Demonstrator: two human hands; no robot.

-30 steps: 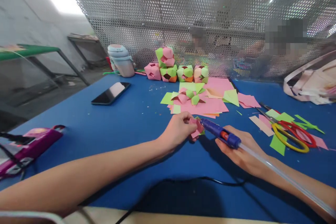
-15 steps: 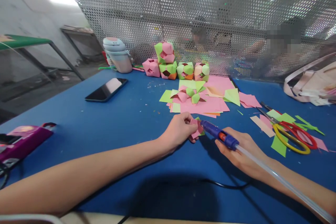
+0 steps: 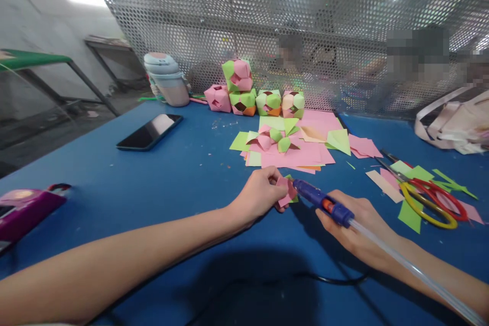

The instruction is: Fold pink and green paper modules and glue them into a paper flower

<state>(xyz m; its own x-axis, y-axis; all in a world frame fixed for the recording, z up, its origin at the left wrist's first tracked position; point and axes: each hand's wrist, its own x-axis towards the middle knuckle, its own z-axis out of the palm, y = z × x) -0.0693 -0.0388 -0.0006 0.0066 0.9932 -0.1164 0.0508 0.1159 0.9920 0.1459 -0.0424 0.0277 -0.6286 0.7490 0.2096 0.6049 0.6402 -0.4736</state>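
Observation:
My left hand [image 3: 260,193] pinches a small folded pink and green paper piece [image 3: 287,191] just above the blue table [image 3: 171,183]. My right hand [image 3: 355,226] grips a blue glue gun [image 3: 321,199] with a clear glue stick [image 3: 405,265] trailing back from it. The gun's nozzle touches the paper piece. A partly assembled pink and green paper form [image 3: 273,138] lies on a pile of pink and green sheets [image 3: 301,150] beyond my hands.
Several finished paper cubes [image 3: 252,92] are stacked at the back by a perforated metal screen. A phone [image 3: 148,131] lies at the left, a purple device [image 3: 23,209] at the far left. Scissors [image 3: 428,196] lie among paper scraps on the right. A black cord [image 3: 336,280] crosses the near edge.
The view has shifted slightly; both hands keep their hold, with the nozzle staying on the paper piece.

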